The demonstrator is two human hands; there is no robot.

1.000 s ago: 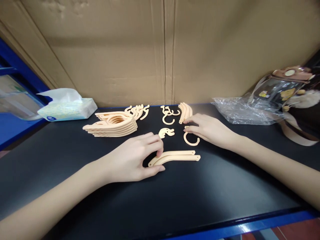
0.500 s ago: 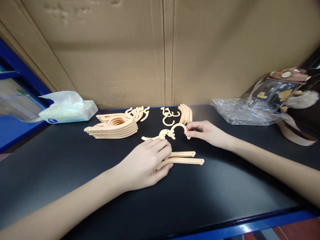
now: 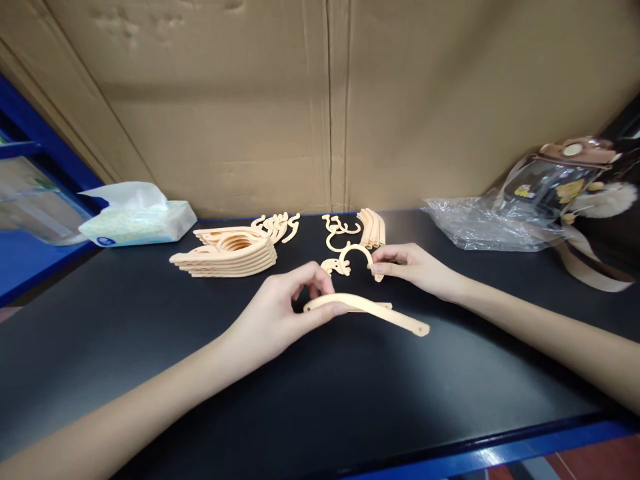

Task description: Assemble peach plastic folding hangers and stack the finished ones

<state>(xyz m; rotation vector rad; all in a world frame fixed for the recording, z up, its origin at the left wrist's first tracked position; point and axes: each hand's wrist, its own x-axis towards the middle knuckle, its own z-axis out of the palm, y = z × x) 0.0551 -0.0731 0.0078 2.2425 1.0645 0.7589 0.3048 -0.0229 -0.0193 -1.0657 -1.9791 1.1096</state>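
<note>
My left hand point(image 3: 283, 310) pinches a cream curved hanger arm point(image 3: 373, 309) near one end, between thumb and fingers. The arm is raised, its far end slanting down to the right, with a small hole at each end. Behind it lies a second hanger arm point(image 3: 384, 306), mostly hidden. My right hand point(image 3: 417, 268) has its thumb and fingertips closed on the end of a cream hanger hook point(image 3: 357, 247). Beside the hook's other end is a small scalloped cream piece point(image 3: 336, 267); whether they are joined, I cannot tell.
Folded hangers point(image 3: 227, 257) are stacked at the left, with several small hooked parts point(image 3: 276, 227) behind. More loose hooks point(image 3: 340, 227) and a row of arms point(image 3: 371, 228) lie at the back. A tissue pack point(image 3: 143, 223), plastic bag point(image 3: 480, 223) and clear bottle point(image 3: 555, 180) stand along the sides.
My left hand has lifted one hanger arm off the black table and turned it, its right end moving right and down. My right hand stays on the hook, nearly unmoved.
</note>
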